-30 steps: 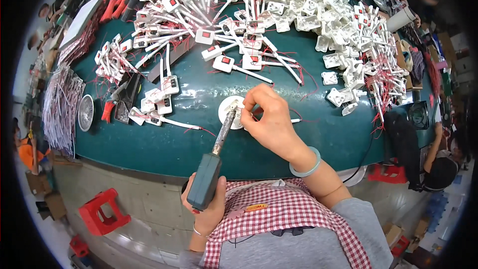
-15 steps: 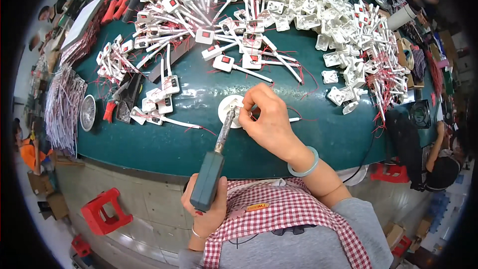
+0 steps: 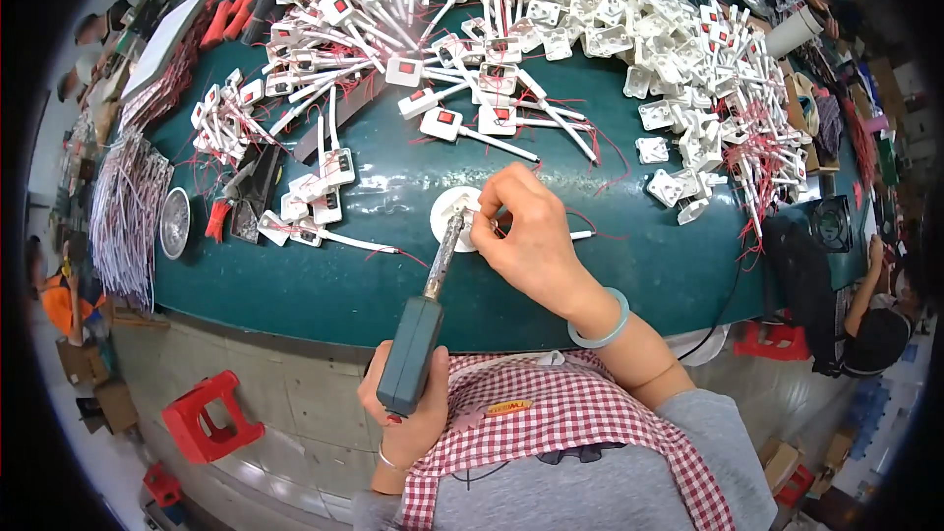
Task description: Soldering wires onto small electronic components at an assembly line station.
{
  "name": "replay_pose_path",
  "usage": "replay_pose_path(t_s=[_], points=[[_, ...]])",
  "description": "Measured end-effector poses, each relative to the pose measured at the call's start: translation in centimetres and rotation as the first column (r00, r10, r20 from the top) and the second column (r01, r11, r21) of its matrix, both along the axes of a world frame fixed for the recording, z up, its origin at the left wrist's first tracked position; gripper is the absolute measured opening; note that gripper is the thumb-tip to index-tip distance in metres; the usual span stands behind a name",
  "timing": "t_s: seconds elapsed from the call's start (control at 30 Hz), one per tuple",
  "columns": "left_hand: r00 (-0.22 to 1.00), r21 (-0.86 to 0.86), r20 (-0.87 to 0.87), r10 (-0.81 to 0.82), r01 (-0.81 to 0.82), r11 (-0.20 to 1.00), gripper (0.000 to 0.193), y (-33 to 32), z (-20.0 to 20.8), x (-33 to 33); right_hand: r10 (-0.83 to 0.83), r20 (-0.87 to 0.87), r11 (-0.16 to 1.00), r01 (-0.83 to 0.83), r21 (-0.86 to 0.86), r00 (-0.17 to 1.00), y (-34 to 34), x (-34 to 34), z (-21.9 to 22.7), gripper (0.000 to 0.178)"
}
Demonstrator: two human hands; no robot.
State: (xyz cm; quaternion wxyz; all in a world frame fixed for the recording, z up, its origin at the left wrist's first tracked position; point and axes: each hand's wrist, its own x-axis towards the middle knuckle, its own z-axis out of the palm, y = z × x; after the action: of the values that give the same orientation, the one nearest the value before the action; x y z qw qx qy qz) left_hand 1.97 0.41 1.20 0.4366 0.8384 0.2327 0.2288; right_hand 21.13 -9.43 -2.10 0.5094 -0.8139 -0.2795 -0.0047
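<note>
My left hand (image 3: 413, 403) is wrapped round the dark green handle of a soldering iron (image 3: 409, 349), below the table's front edge. Its metal barrel slants up and away, and the tip rests at a white round piece (image 3: 444, 226) on the green table. Over the right side of that piece, my right hand (image 3: 531, 241) is closed in a pinch at the tip, with fingertips touching or nearly touching the white part. Whatever lies between those fingers is too small to make out. A white tube end with thin red wire (image 3: 583, 235) sticks out beside my right hand.
White switch boxes with red rockers and tubes (image 3: 354, 20) are heaped at the back. White plastic housings (image 3: 590, 10) pile up to their right. A metal bowl (image 3: 174, 223) and a bundle of white tubes (image 3: 128, 216) are at the left. A red stool (image 3: 211, 418) stands on the floor.
Both hands and the soldering iron hold practically the same place. At the far right edge, another person's arm and head have shifted slightly.
</note>
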Motion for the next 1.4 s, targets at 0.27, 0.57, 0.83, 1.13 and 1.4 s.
replay_pose_path(t_s=[0.27,0.57,0.83,1.13,1.4], points=[[0.999,-0.06,-0.032,0.009,-0.011,0.998,0.015,0.1,0.3,0.0,-0.03,0.017,0.999,0.03,0.036,0.999,0.4,-0.2,-0.1,0.016],[1.0,-0.039,-0.012,0.009,-0.009,0.999,0.016,0.2,0.2,-0.1,-0.046,0.027,0.998,0.044,0.041,0.999,0.5,-0.2,-0.4,0.016],[1.0,-0.075,-0.001,0.013,-0.014,0.997,0.016,0.4,0.0,-0.5,-0.029,-0.007,0.993,0.029,0.117,1.0,0.3,-0.1,-0.6,0.015],[1.0,-0.1,0.012,0.017,-0.016,0.995,0.016,0.3,-0.9,-0.5,-0.038,0.003,0.993,0.038,0.109,0.999,0.4,-0.2,-0.7,0.016],[1.0,-0.036,-0.024,-0.018,0.017,0.999,0.015,0.3,-0.3,-0.3,-0.04,0.003,0.999,0.04,0.024,0.999,0.3,-0.2,-0.5,0.015]])
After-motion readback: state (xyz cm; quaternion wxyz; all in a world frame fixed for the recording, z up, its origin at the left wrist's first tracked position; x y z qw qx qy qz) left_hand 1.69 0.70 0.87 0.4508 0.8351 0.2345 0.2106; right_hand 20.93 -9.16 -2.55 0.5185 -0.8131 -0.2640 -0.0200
